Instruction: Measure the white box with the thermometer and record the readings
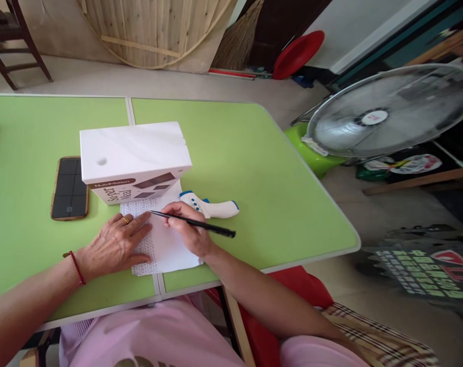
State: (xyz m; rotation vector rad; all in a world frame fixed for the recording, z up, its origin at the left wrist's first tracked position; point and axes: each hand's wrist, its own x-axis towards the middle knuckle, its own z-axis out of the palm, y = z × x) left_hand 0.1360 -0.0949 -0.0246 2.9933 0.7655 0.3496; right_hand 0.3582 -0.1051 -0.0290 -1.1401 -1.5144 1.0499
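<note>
My right hand (187,229) grips a black pen (212,226), its tip close to the paper near my left fingertips. Under both hands lies a sheet of white paper (174,252), its left part covered in rows of small marks. My left hand (119,242), with a ring and a red bracelet, rests flat with fingers stretched over the paper's left side. A white box (135,148) marked NutriMotion stands at the paper's far edge. Right of the box is a white and blue handheld thermometer (216,208), just beyond my right hand.
A phone (70,188) in a brown case lies left of the box on the green table (285,204). Right of the table stands a large fan (380,114) beside a green stool (311,153). A dark chair (17,46) is at the far left.
</note>
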